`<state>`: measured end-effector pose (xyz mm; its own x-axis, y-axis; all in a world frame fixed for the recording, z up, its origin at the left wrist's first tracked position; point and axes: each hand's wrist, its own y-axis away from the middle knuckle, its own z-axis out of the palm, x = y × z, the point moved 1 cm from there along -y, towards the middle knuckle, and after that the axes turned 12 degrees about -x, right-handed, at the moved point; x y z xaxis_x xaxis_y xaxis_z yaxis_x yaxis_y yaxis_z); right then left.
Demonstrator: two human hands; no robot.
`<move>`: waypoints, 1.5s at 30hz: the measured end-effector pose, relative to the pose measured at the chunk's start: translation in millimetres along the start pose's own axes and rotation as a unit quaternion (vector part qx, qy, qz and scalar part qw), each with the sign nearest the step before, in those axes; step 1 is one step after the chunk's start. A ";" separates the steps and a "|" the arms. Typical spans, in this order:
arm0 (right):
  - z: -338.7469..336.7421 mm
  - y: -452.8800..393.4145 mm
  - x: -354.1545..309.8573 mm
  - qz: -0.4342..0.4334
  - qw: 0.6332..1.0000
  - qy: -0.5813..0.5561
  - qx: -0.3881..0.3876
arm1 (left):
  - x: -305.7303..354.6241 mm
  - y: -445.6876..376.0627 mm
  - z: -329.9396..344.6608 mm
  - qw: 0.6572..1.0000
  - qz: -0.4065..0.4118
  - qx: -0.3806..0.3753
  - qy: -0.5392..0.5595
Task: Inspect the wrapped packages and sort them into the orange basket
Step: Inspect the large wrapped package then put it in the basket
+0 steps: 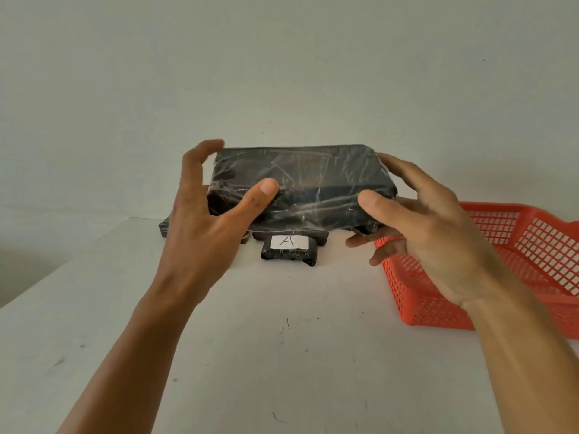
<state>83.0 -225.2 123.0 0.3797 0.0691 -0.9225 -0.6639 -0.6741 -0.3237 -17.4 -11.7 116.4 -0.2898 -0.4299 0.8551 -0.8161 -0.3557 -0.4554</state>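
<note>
A large black package (307, 186) wrapped in clear film is held up above the white table (250, 355). My left hand (206, 214) grips its left end, thumb on the near face and fingers over the top edge. My right hand (419, 220) grips its right end, thumb on the front and fingers below. Under it on the table lies a small black package (289, 250) with a white label marked "A". The orange basket (532, 264) stands on the table to the right, partly behind my right hand.
More dark wrapped packages (164, 228) lie at the back of the table, mostly hidden by the held one. A plain wall rises behind. The table's left edge slants off at the left.
</note>
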 end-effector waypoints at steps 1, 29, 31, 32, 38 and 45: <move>1.8 0.0 0.3 -0.005 1.000 0.014 0.010 | -0.6 -0.7 -0.8 1.000 -0.002 0.004 -0.003; 0.3 -3.7 6.8 -0.014 0.989 0.109 0.097 | -11.6 -6.3 -1.8 0.999 -0.007 -0.039 0.010; -3.8 -4.6 9.1 -0.013 0.994 0.078 0.080 | -11.9 -6.6 -4.0 0.999 -0.009 -0.040 0.013; -4.6 -5.0 10.1 -0.011 0.995 0.069 0.078 | -11.8 -6.4 -4.3 0.999 -0.009 -0.042 0.011; -0.4 -8.1 13.5 -0.004 0.990 0.086 0.115 | -8.0 -3.6 0.8 0.999 0.005 -0.035 -0.037; 4.6 -3.7 7.1 0.019 0.985 0.108 0.129 | -9.7 1.0 -6.0 0.981 0.011 -0.075 -0.180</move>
<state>85.2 -218.8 116.7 0.4610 -0.1309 -0.8777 -0.8120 -0.4612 -0.3577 -18.3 -2.9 109.1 -0.1356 -0.7107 0.6903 -0.8836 -0.2285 -0.4088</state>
